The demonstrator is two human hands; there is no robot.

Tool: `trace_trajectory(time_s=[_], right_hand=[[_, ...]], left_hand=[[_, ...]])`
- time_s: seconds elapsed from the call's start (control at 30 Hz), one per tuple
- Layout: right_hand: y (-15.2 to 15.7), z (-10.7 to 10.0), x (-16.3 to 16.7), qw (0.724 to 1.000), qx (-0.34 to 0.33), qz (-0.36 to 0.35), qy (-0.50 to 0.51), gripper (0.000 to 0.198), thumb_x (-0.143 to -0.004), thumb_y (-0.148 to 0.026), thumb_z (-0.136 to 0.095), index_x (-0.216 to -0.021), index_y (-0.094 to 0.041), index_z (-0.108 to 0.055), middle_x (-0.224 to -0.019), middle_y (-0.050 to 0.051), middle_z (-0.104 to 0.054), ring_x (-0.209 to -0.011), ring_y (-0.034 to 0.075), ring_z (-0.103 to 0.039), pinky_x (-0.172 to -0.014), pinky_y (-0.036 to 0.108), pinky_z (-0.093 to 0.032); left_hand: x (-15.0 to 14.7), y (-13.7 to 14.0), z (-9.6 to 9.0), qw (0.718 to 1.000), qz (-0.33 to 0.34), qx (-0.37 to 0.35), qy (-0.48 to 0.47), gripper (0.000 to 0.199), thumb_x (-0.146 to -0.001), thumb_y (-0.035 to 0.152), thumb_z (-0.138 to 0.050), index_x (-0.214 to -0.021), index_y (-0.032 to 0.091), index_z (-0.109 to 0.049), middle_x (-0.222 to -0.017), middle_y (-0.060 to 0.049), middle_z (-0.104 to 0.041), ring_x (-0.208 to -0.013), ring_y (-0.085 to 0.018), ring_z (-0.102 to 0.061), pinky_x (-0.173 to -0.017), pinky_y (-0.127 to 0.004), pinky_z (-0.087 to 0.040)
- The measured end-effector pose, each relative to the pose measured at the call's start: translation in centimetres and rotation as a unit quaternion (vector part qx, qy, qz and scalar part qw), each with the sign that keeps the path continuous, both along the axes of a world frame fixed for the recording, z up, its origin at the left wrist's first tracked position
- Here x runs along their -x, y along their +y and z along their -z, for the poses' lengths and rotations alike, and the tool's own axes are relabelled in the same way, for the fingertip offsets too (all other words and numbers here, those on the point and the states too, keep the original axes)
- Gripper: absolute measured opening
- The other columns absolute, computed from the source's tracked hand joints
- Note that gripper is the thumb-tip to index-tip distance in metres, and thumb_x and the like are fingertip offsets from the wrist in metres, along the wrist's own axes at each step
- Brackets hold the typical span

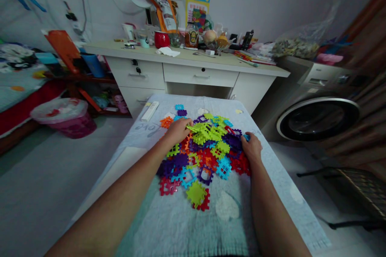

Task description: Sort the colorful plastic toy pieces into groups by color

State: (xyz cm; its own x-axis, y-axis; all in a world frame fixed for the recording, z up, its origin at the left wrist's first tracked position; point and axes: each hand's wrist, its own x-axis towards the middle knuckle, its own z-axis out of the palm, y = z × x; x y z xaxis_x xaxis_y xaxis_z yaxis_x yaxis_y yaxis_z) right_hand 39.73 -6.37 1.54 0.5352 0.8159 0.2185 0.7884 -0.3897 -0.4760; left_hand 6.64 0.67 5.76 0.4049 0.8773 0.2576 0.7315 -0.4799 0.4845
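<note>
A big pile of plastic building tiles (pixel 205 150) lies in the middle of the worktop (pixel 169 225), on a pale blue cloth. The left hand (pixel 177 130) rests flat on the pile, fingers pinching a bunch of joined green tiles (pixel 206 131). The right hand (pixel 251 148) curls loosely against the pile's right edge, touching a blue tile (pixel 246 137). A rough push could scatter tiles onto the floor (pixel 45 184).
</note>
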Motion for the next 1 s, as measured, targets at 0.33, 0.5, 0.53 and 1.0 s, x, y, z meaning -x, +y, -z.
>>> trace_trajectory(time_s=[0.33, 0.5, 0.53, 1.0], right_hand=[[0.3, 0.5, 0.2, 0.997, 0.023, -0.072, -0.020, 0.044, -0.092, -0.043, -0.049, -0.123, -0.016, -0.065, -0.123, 0.014, -0.067, -0.114, 0.030, -0.060, -0.096, 0.041, -0.043], [0.2, 0.5, 0.6, 0.995, 0.022, -0.087, -0.039, 0.046, -0.093, -0.044, -0.046, -0.125, -0.015, -0.064, -0.123, 0.015, -0.066, -0.114, 0.030, -0.060, -0.095, 0.040, -0.043], [0.2, 0.5, 0.7, 0.995, 0.024, -0.090, -0.040, 0.047, -0.094, -0.045, -0.045, -0.126, -0.015, -0.063, -0.124, 0.015, -0.066, -0.114, 0.030, -0.060, -0.095, 0.040, -0.043], [0.4, 0.7, 1.9, 0.991, 0.018, -0.129, -0.043, 0.047, -0.095, -0.043, -0.043, -0.127, -0.014, -0.062, -0.121, 0.015, -0.067, -0.113, 0.028, -0.060, -0.096, 0.038, -0.042]], left_hand=[[4.6, -6.6, 0.5, 0.998, 0.054, 0.034, 0.011, 0.049, -0.071, 0.030, -0.066, -0.120, 0.031, -0.064, -0.147, -0.007, -0.047, -0.139, -0.033, -0.039, -0.113, -0.053, -0.033], [5.8, -10.8, 3.3, 0.997, 0.023, 0.071, 0.033, 0.120, -0.041, 0.056, -0.087, -0.149, 0.037, -0.038, -0.162, -0.013, -0.021, -0.147, -0.050, -0.016, -0.112, -0.066, -0.026], [5.7, -11.4, 3.8, 0.996, 0.018, 0.078, 0.038, 0.126, -0.037, 0.055, -0.088, -0.150, 0.038, -0.036, -0.163, -0.013, -0.018, -0.147, -0.052, -0.012, -0.111, -0.068, -0.025], [1.1, -6.6, 4.0, 0.998, -0.010, -0.051, -0.028, 0.075, -0.054, 0.041, -0.086, -0.122, 0.026, -0.057, -0.133, -0.010, -0.049, -0.131, -0.036, -0.040, -0.113, -0.051, -0.034]])
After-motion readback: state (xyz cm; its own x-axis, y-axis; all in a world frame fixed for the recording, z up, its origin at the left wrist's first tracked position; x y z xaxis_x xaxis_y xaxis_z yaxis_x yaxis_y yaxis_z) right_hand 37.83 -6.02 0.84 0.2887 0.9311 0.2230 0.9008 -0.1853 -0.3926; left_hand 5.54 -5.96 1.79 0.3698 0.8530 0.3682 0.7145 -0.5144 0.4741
